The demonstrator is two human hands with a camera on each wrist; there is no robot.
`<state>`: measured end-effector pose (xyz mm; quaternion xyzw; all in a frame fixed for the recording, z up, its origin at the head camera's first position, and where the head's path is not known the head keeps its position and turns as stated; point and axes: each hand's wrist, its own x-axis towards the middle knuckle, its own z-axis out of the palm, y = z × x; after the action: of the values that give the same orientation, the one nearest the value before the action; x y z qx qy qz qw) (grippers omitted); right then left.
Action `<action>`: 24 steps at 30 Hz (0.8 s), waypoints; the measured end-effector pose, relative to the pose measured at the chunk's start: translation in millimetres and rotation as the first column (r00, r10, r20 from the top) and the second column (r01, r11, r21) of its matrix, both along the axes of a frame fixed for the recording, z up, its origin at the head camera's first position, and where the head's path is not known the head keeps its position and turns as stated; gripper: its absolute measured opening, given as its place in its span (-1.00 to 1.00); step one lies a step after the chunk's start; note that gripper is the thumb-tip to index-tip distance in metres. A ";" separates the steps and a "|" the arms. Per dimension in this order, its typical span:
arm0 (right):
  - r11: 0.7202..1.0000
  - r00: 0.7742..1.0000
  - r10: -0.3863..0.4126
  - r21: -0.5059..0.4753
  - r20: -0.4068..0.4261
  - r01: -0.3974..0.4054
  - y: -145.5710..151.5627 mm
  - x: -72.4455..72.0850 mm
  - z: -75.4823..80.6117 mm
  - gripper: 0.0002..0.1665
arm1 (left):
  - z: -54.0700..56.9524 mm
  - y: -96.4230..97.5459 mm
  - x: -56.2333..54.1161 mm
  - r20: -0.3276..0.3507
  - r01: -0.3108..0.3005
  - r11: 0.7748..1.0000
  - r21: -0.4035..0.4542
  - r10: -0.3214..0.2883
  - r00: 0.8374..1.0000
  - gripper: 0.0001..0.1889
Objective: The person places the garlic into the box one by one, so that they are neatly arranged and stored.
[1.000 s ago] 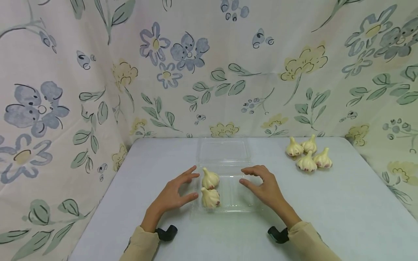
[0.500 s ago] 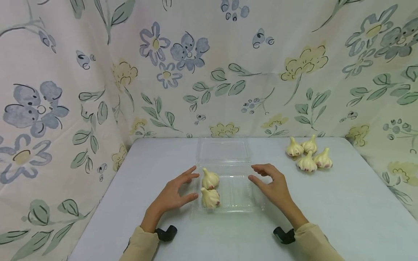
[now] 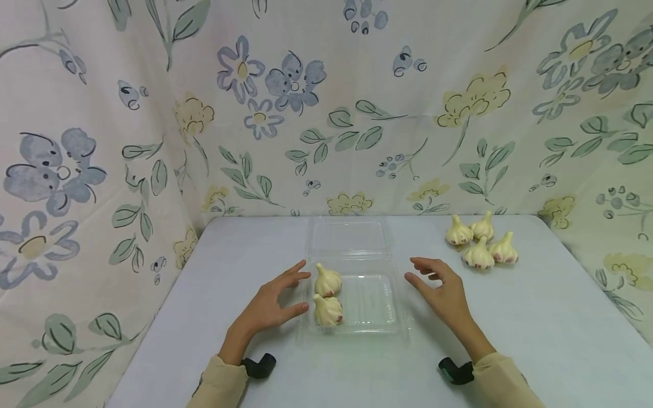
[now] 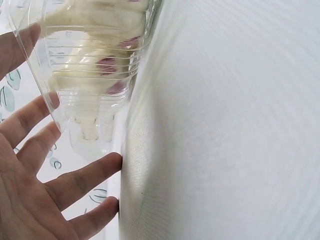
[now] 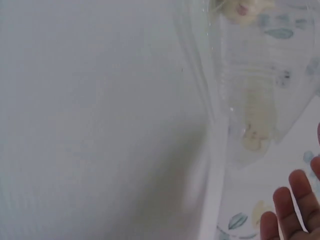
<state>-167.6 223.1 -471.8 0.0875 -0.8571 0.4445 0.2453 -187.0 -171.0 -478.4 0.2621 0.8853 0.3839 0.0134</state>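
Note:
Two garlic bulbs, a rear one (image 3: pixel 328 281) and a front one (image 3: pixel 328 310), lie in the left part of a clear plastic clamshell box (image 3: pixel 371 300). Its lid (image 3: pixel 349 237) is folded back, away from the person. At the box's left side is my left hand (image 3: pixel 270 303), fingers spread; in the left wrist view its fingertips (image 4: pixel 52 100) are at the box's rim. My right hand (image 3: pixel 444 292) hovers just right of the box, fingers loosely bent, holding nothing. The right wrist view shows only some of its fingers (image 5: pixel 285 205).
A cluster of several garlic bulbs (image 3: pixel 479 254) sits at the back right of the white table (image 3: pixel 541 317). Behind and beside the table hangs a flower-patterned curtain (image 3: pixel 326 141). Each wrist wears a black camera mount.
My right hand has moved rightward, from over the box's right part to outside its right edge. The left hand and the garlic bulbs have stayed put.

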 end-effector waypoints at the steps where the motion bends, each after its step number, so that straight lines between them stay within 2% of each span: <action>1: 1.000 1.000 -0.013 0.000 0.009 0.013 2.4 0.3 -0.2 -0.56 | 0.1 -0.1 0.2 0.000 -0.001 1.000 0.001 0.001 1.000 -0.35; 14: 0.990 0.988 -0.138 0.039 0.064 0.136 34.5 6.0 -3.9 -0.56 | 0.6 -0.1 0.5 -0.009 0.007 1.000 0.013 -0.007 1.000 -0.34; 24: 0.966 0.957 -0.258 0.057 0.131 0.253 53.9 6.7 0.8 -0.53 | 0.3 -0.3 -0.5 -0.009 0.006 1.000 0.004 -0.006 1.000 -0.34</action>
<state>-160.9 277.0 -471.0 -0.0499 -0.8846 0.3972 0.2391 -187.5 -171.3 -478.1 0.2663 0.8837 0.3847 0.0100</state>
